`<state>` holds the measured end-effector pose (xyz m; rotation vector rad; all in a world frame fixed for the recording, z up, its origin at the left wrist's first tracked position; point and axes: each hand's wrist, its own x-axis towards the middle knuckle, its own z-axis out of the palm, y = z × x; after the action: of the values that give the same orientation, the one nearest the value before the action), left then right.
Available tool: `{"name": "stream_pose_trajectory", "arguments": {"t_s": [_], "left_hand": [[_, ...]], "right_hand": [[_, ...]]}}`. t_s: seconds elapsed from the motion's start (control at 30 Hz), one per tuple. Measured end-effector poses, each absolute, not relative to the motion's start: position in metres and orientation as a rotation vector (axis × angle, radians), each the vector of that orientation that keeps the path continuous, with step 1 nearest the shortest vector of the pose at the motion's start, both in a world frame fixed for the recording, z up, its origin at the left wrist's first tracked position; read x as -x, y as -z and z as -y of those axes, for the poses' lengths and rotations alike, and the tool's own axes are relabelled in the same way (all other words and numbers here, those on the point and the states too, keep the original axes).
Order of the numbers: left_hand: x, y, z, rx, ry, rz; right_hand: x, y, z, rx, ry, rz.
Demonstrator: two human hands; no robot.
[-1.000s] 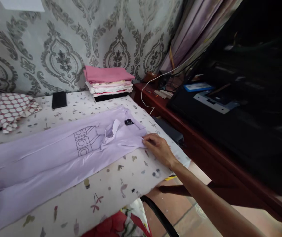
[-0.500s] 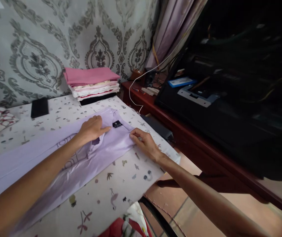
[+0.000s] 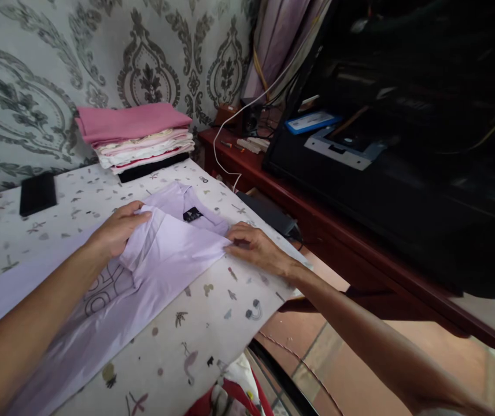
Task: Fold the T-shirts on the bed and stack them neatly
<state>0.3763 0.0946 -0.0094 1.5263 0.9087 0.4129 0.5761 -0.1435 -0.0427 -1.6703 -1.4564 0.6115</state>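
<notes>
A lavender T-shirt [image 3: 173,242] lies lengthwise on the patterned sheet, its neckline with a black label toward the far right end. Dark outlined lettering shows on its front, partly covered by folds. My left hand [image 3: 119,228] pinches the hem of a sleeve and lifts it off the shirt's body. My right hand [image 3: 256,245] is closed on the shirt's edge at the shoulder, just right of the collar. The lower part of the shirt runs under my left forearm and out of view.
A stack of folded clothes [image 3: 139,138], pink on top, stands against the patterned wall. A black phone-like slab [image 3: 38,193] lies left of it. At right, a dark red wooden table [image 3: 329,231] carries a large black casing [image 3: 381,173]. Red floral cloth [image 3: 234,393] hangs at the near edge.
My left hand has taken hold of the sleeve and pulled it left and up, spreading the cloth. My right hand stays at the shoulder edge. The view has shifted slightly right.
</notes>
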Motion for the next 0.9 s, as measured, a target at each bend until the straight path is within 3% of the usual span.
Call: {"name": "stream_pose_trajectory", "arguments": {"t_s": [0.17, 0.53, 0.7, 0.9], "left_hand": [[-0.379, 0.014, -0.102, -1.494, -0.389, -0.882], [-0.373, 0.022, -0.104, -2.390, -0.425, -0.872], [-0.375, 0.024, -0.098, -2.797, -0.192, -1.042], [-0.372, 0.022, -0.097, -2.815, -0.085, -1.072]], "right_hand": [[-0.577, 0.049, 0.144, 1.666, -0.665, 1.255], [-0.576, 0.056, 0.145, 1.764, -0.526, 1.238], [-0.576, 0.055, 0.146, 1.790, -0.515, 1.275], [-0.578, 0.057, 0.145, 1.769, -0.444, 1.318]]}}
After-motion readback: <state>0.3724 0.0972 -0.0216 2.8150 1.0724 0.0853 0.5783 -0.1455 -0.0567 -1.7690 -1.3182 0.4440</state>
